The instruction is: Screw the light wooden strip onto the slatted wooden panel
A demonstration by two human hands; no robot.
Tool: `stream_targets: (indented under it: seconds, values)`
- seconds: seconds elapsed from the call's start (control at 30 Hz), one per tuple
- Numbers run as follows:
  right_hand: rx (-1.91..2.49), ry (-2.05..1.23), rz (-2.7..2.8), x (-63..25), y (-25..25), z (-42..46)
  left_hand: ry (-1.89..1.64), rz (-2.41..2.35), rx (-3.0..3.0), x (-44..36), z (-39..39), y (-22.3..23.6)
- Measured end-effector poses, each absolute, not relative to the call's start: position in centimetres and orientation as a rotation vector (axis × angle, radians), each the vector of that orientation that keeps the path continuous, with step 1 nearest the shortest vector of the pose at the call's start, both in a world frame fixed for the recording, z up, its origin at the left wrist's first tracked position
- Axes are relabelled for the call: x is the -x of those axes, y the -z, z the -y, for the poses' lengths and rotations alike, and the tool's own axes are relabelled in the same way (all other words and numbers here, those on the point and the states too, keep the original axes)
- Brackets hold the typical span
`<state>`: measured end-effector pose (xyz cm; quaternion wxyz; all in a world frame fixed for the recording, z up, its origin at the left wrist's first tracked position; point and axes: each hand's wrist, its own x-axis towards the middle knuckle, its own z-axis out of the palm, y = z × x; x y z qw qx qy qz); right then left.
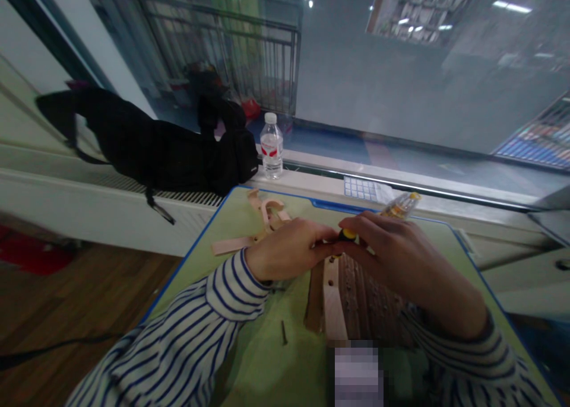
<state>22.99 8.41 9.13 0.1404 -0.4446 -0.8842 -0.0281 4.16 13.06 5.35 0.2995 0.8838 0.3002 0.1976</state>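
Observation:
Both my hands meet over a wooden assembly (pixel 356 300) on a green table (pixel 267 359). My right hand (pixel 401 258) is closed around a screwdriver with a yellow and black part (pixel 348 235) showing between the fingers; its clear yellow handle (pixel 401 205) sticks out behind the hand. My left hand (pixel 289 253) is closed, its fingertips pinched against the same spot at the top of a pale wooden strip (pixel 332 300). What the left fingers pinch is hidden.
Pale wooden pieces (pixel 262 217) lie at the table's far left. A dark screw (pixel 284 331) lies near my left sleeve. A water bottle (pixel 271 146) and a black bag (pixel 164 152) rest on the window ledge. A gridded sheet (pixel 363 188) lies behind the table.

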Motion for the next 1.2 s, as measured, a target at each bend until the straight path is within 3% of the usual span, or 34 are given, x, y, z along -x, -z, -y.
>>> stream_targets:
  seconds: [0.27,0.5,0.8,1.2]
  values:
    - [1.252,-0.027,2.555,-22.67,-9.01,-8.28,-0.563,-0.992,-2.344,-4.34,-13.12,-5.22]
    - [1.104,-0.170,2.550,-23.08,-9.06,-8.21,-0.539,-0.874,-2.334,-4.21,-13.18,-5.22]
    - [1.304,0.074,2.546,-22.97,-9.10,-8.35,-0.416,-0.760,-2.365,-4.10,-13.09,-5.59]
    - [1.263,0.045,2.522,-23.35,-8.98,-8.36,-0.626,-0.973,-2.300,-4.69,-12.98,-5.08]
